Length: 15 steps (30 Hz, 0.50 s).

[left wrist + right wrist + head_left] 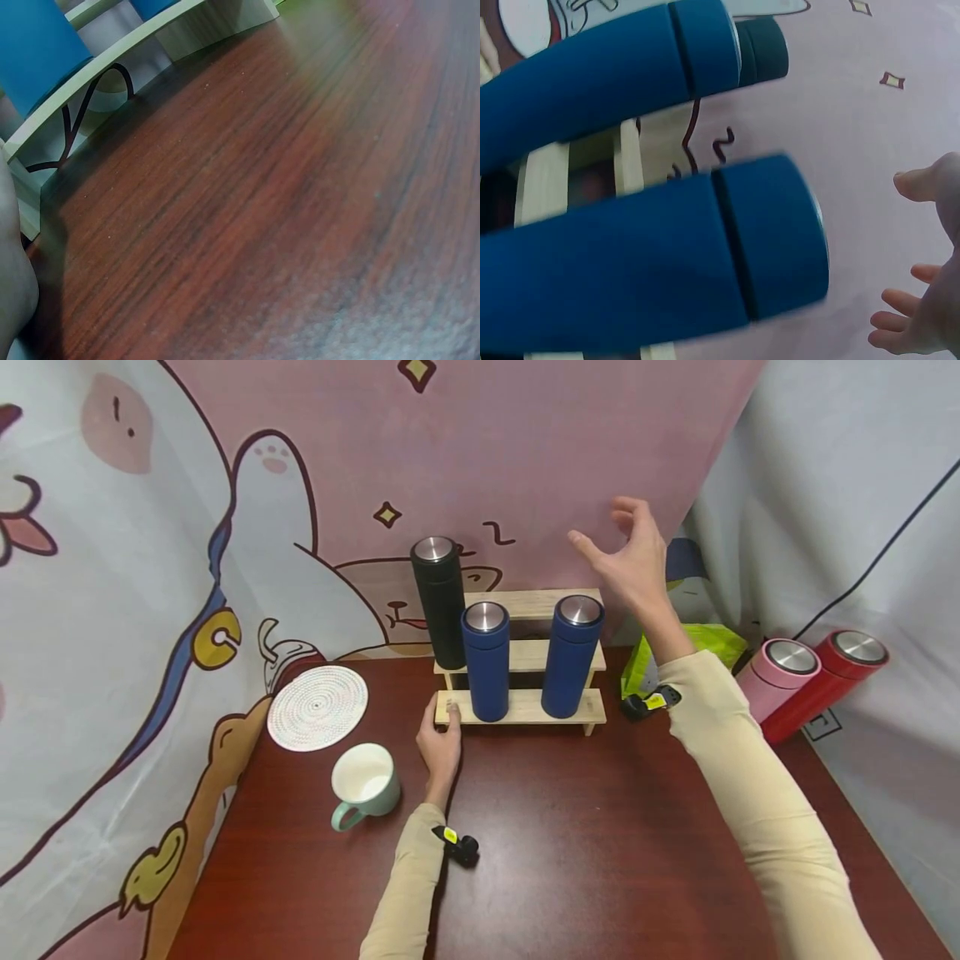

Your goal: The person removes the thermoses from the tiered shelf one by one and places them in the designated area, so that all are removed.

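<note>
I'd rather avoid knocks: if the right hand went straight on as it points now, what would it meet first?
Probably the pink backdrop; in the head view, the nearest blue bottle stands lower and left of the right hand. How far off the backdrop is, I cannot tell.

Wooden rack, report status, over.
Left grip holds wooden rack at front left. Right grip raised, empty. Two blue bottles upright on front step, dark bottle behind. Mug apart, leftward.
</note>
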Each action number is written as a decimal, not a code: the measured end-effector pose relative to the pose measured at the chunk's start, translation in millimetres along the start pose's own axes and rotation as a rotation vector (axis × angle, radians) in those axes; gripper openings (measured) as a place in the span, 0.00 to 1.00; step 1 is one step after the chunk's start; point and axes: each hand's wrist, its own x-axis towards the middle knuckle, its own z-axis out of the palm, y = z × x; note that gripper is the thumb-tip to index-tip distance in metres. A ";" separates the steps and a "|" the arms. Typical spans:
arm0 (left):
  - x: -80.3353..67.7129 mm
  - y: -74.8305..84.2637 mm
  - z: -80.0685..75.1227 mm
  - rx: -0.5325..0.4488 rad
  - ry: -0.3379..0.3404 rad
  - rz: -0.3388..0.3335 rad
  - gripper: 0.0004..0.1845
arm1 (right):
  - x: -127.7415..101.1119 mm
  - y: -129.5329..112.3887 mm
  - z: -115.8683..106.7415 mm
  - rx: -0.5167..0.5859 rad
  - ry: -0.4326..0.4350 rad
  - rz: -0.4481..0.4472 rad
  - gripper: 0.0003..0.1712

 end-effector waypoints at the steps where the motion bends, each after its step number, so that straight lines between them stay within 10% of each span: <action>1: 0.1 -0.3 0.0 0.001 0.002 0.000 0.25 | 0.1 -3.7 2.9 0.006 -0.012 0.000 0.44; 15: 1.9 -1.7 0.9 -0.009 0.006 -0.006 0.26 | 0.6 -41.2 47.0 0.061 -0.125 -0.042 0.47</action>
